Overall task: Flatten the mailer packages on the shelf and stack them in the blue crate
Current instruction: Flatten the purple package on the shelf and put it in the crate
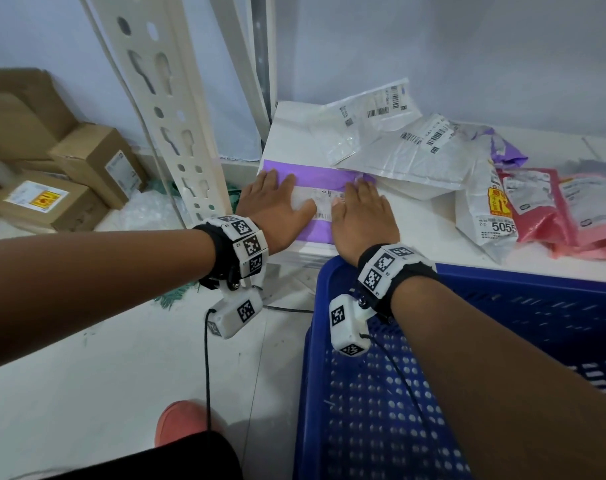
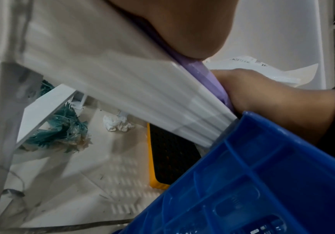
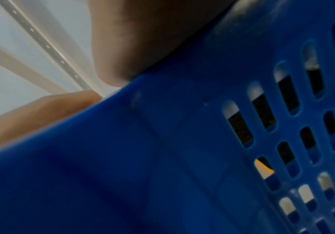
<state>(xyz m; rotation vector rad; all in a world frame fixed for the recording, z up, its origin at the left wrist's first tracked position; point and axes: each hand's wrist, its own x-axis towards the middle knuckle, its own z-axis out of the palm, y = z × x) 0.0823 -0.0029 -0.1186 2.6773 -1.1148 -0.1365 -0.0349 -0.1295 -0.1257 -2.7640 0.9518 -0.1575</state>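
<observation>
A purple mailer (image 1: 315, 178) with a white label lies flat on the white shelf (image 1: 426, 223) at its left end. My left hand (image 1: 277, 202) and right hand (image 1: 362, 216) press on it side by side, palms down and fingers straight. In the left wrist view the purple mailer (image 2: 206, 74) shows as a thin edge under my left palm, with my right hand (image 2: 262, 95) beside it. The blue crate (image 1: 468, 375) stands below the shelf's front edge, under my right wrist. More mailers, white (image 1: 398, 147), printed (image 1: 485, 202) and pink (image 1: 554, 209), lie crumpled to the right.
A white slotted shelf post (image 1: 170, 109) rises just left of my left hand. Cardboard boxes (image 1: 69, 174) are stacked on the floor at far left. A green bundle (image 2: 62, 131) and crumpled paper (image 2: 116, 123) lie on the floor under the shelf.
</observation>
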